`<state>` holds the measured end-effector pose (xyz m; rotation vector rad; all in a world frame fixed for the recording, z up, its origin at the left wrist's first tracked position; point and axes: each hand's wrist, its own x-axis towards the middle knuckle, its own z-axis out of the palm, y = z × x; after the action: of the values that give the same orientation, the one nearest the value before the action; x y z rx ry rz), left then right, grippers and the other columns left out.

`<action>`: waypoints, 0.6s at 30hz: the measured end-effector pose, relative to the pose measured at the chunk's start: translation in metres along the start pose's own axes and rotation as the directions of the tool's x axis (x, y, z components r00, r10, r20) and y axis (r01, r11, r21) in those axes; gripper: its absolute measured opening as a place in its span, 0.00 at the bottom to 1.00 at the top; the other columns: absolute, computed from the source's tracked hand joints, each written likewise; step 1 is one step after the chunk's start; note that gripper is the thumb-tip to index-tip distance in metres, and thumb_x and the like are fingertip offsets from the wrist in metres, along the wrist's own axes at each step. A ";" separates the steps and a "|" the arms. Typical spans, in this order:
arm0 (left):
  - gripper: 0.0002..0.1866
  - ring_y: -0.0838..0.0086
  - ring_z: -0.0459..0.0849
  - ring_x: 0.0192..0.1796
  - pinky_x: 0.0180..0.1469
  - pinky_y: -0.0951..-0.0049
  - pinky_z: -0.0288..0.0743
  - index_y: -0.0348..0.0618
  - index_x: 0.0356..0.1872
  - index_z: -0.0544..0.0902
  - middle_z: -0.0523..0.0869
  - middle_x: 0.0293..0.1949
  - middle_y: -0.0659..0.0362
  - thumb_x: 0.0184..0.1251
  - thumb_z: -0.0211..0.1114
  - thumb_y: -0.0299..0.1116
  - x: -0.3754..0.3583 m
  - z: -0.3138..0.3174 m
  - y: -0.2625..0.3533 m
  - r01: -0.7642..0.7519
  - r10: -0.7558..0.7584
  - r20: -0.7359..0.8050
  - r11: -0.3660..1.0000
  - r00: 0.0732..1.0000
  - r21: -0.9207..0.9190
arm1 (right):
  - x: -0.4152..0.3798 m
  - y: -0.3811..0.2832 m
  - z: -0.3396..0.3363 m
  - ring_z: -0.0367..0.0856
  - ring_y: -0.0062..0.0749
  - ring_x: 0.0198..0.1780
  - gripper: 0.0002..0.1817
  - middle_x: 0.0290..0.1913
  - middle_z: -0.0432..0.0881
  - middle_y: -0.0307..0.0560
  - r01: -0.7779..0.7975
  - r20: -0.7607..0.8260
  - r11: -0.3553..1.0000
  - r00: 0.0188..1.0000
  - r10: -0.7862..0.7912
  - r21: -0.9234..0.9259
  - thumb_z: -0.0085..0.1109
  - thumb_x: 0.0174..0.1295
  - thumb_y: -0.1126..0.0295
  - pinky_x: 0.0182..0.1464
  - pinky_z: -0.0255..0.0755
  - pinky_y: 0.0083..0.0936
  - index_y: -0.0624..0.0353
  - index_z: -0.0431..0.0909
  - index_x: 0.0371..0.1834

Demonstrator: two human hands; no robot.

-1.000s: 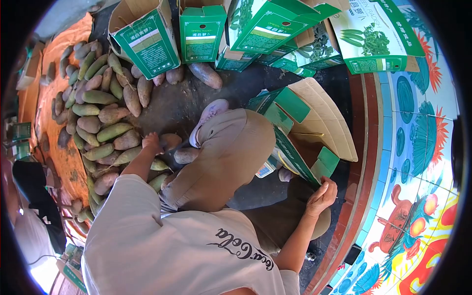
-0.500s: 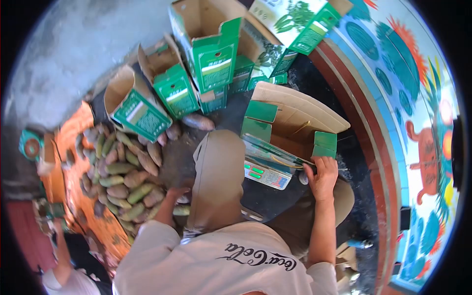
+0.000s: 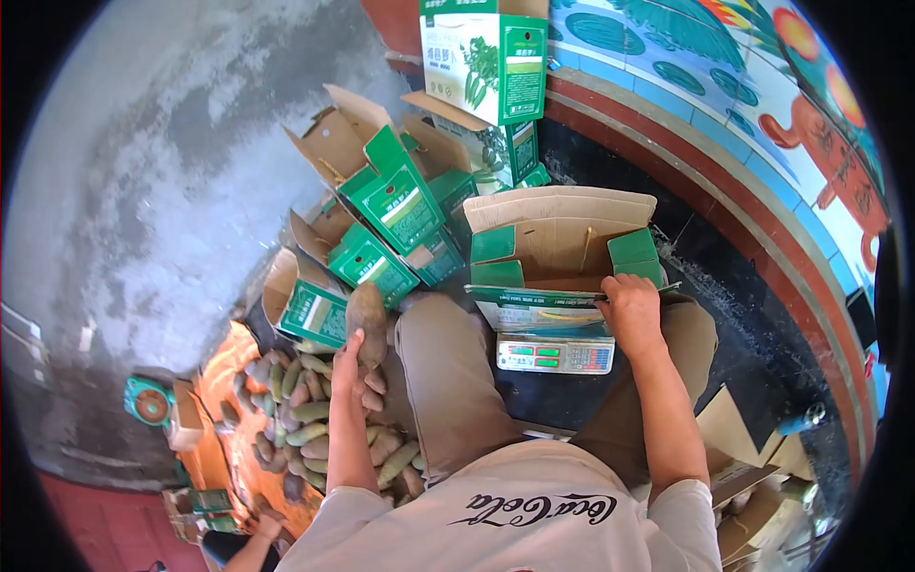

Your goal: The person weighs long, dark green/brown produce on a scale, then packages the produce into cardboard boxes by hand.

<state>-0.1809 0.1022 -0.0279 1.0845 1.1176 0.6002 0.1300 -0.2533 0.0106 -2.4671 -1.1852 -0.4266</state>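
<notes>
A large brown radish [image 3: 367, 322] is gripped in my left hand [image 3: 351, 355], held up beside my left knee. My right hand [image 3: 631, 307] has its fingers closed on the near edge of an open green and white carton [image 3: 538, 313]. Brown flaps of that carton stand up at its far side, and its bottom is hidden. Just in front of the carton, between my knees, a white digital scale [image 3: 555, 354] shows green displays. To my left lies a pile of green and brownish radishes [image 3: 310, 412] on an orange sheet [image 3: 224, 448].
Several open green cartons [image 3: 391, 195] stand ahead to the left, with a printed white carton [image 3: 483, 62] stacked behind. A teal round scale [image 3: 150, 401] is at the far left. A co-worker's arm [image 3: 257, 545] shows at lower left. Cardboard boxes [image 3: 753, 477] sit at the right.
My left hand has risen from the pile and now holds a large radish. My right hand stays at the carton's edge. The head view has turned left.
</notes>
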 end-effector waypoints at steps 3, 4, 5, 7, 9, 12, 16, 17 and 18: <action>0.37 0.61 0.81 0.53 0.57 0.60 0.75 0.27 0.60 0.70 0.81 0.53 0.48 0.59 0.72 0.46 -0.017 0.036 0.053 -0.123 0.123 0.101 0.992 0.987 -0.011 | -0.004 0.004 0.001 0.79 0.36 0.36 0.12 0.27 0.78 0.41 0.007 -0.024 1.000 1.000 -0.008 -0.023 0.73 0.39 0.70 0.41 0.69 0.34 0.53 0.77 0.24; 0.36 0.62 0.81 0.53 0.57 0.60 0.75 0.27 0.60 0.71 0.81 0.53 0.48 0.59 0.72 0.46 -0.017 0.045 0.063 -0.152 0.151 0.150 0.988 0.977 -0.007 | -0.005 0.005 0.000 0.79 0.36 0.36 0.11 0.27 0.78 0.41 0.014 -0.036 0.999 0.999 -0.016 -0.034 0.72 0.39 0.70 0.41 0.69 0.33 0.52 0.78 0.23; 0.36 0.62 0.81 0.54 0.57 0.60 0.74 0.27 0.60 0.71 0.80 0.54 0.48 0.59 0.72 0.46 -0.017 0.056 0.071 -0.179 0.176 0.198 0.984 0.964 -0.005 | -0.006 0.006 0.000 0.79 0.35 0.36 0.10 0.27 0.78 0.41 0.020 -0.041 0.999 0.999 -0.022 -0.040 0.72 0.40 0.70 0.41 0.69 0.33 0.52 0.78 0.23; 0.35 0.64 0.80 0.55 0.58 0.60 0.73 0.28 0.58 0.71 0.80 0.53 0.49 0.59 0.72 0.46 -0.025 0.082 0.088 -0.208 0.198 0.296 0.978 0.934 0.003 | -0.008 0.009 -0.001 0.79 0.34 0.36 0.09 0.26 0.78 0.40 0.036 -0.047 0.998 0.998 -0.039 -0.055 0.70 0.41 0.69 0.42 0.69 0.32 0.51 0.78 0.23; 0.35 0.64 0.80 0.55 0.59 0.61 0.73 0.28 0.58 0.71 0.80 0.54 0.50 0.59 0.72 0.46 -0.022 0.105 0.092 -0.227 0.198 0.365 0.973 0.910 0.038 | -0.010 0.011 0.001 0.79 0.34 0.36 0.06 0.26 0.78 0.40 0.043 -0.066 0.997 0.997 -0.047 -0.060 0.67 0.43 0.70 0.42 0.69 0.32 0.51 0.78 0.23; 0.38 0.65 0.80 0.55 0.59 0.62 0.72 0.27 0.60 0.71 0.80 0.54 0.50 0.57 0.73 0.47 -0.031 0.144 0.096 -0.251 0.188 0.460 0.965 0.868 0.078 | -0.011 0.013 0.006 0.79 0.33 0.36 0.02 0.25 0.77 0.39 0.046 -0.080 0.996 0.995 -0.053 -0.082 0.62 0.46 0.71 0.43 0.69 0.31 0.50 0.78 0.23; 0.38 0.65 0.79 0.55 0.59 0.64 0.72 0.28 0.60 0.72 0.81 0.53 0.50 0.56 0.73 0.49 -0.033 0.184 0.092 -0.230 0.100 0.539 0.956 0.836 0.180 | -0.014 0.015 0.006 0.79 0.32 0.35 0.02 0.25 0.78 0.39 0.050 -0.067 0.991 0.996 -0.058 -0.122 0.58 0.48 0.72 0.43 0.69 0.30 0.50 0.78 0.23; 0.38 0.65 0.79 0.55 0.59 0.64 0.72 0.28 0.59 0.72 0.81 0.53 0.50 0.56 0.73 0.49 -0.030 0.192 0.090 -0.228 0.077 0.563 0.952 0.823 0.204 | -0.014 0.017 0.007 0.79 0.32 0.35 0.02 0.25 0.78 0.39 0.064 -0.072 0.991 0.995 -0.073 -0.117 0.58 0.47 0.72 0.43 0.69 0.30 0.50 0.78 0.23; 0.39 0.65 0.79 0.55 0.58 0.65 0.72 0.28 0.59 0.72 0.81 0.53 0.49 0.56 0.73 0.49 -0.027 0.201 0.087 -0.227 0.054 0.585 0.947 0.809 0.227 | -0.015 0.019 0.007 0.79 0.32 0.35 0.02 0.25 0.78 0.39 0.079 -0.078 0.990 0.993 -0.088 -0.113 0.58 0.47 0.72 0.43 0.69 0.30 0.50 0.78 0.23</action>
<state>0.0049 0.0378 0.0715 1.4906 0.5987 0.1891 0.1370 -0.2708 -0.0057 -2.4713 -1.2654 -0.6273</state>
